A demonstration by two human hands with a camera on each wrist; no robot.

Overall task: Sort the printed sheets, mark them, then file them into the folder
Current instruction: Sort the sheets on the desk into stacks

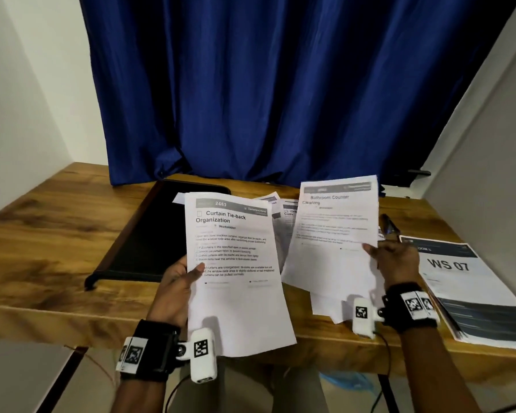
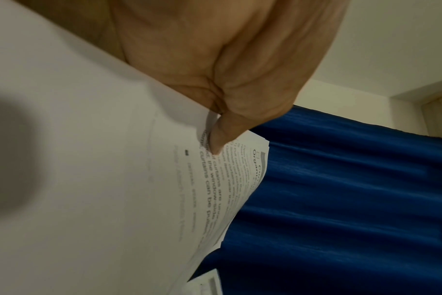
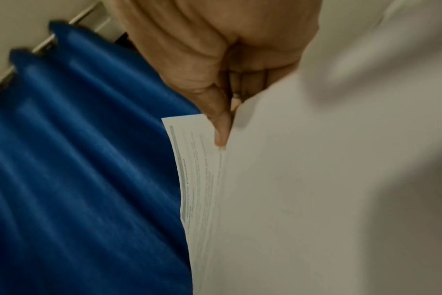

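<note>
Nearest the lens: two white wrist cameras on black straps, and just beyond them the left hand [image 1: 176, 286] pinching one printed sheet [image 1: 236, 272] headed "Curtain Tie-back Organization" — thumb [image 2: 218, 137] pressed on the printed face near its left edge, fingers hidden behind the paper. Held up over the near edge of the wooden table [image 1: 51, 234], tilted toward the viewer.

To the right, the right hand [image 1: 396, 260] gripping a small stack [image 1: 334, 242] by its right edge, top page reading "Bathroom Counter Cleaning"; thumb [image 3: 221, 127] on the front, fingers curled behind, several loose lower corners fanning out below. A dark pen-like item seems to stick up behind this hand — too blurred to confirm.

More sheets [image 1: 280, 210] lying flat on the table between the two held ones, partly covered. Black folder [image 1: 149, 231] lying on the table at the left, seemingly shut, one sheet corner showing at its far edge. Booklet marked "WS 07" [image 1: 459, 281] at the right edge of the table. Blue curtain [image 1: 280, 84] behind.

Judged from this: early on, mid-sorting. No marks visible on either headed page, the checkbox beside the curtain title blank; marking and filing apparently all left to do.
</note>
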